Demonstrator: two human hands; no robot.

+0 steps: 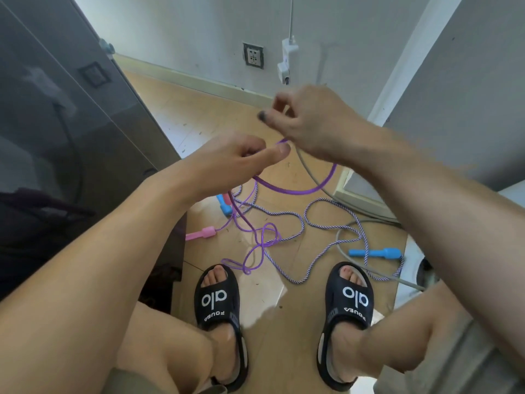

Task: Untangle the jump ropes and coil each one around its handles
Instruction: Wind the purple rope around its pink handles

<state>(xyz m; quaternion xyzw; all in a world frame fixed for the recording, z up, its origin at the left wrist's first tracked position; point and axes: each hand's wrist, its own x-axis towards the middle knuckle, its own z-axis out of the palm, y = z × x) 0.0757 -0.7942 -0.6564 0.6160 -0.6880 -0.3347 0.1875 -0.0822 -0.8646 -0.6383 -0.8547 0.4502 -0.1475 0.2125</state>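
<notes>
- Head view: left hand (227, 160) pinches the purple rope (298, 191), its grip curled tight.
- Right hand (309, 120) pinches the same rope's loop, which sags between the hands.
- Striped rope (287, 214) lies tangled on the floor (199, 115) beyond the feet.

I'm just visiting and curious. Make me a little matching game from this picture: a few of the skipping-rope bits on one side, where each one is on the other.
Things:
1. pink handle
2. solid purple rope
3. blue handle
4. striped rope

Places:
A. held up between the left hand and right hand
B. on the floor beyond the right foot
C. on the floor beyond the left foot
D. sprawled in loops on the floor

Pairs: 1-C, 2-A, 3-B, 4-D
</notes>
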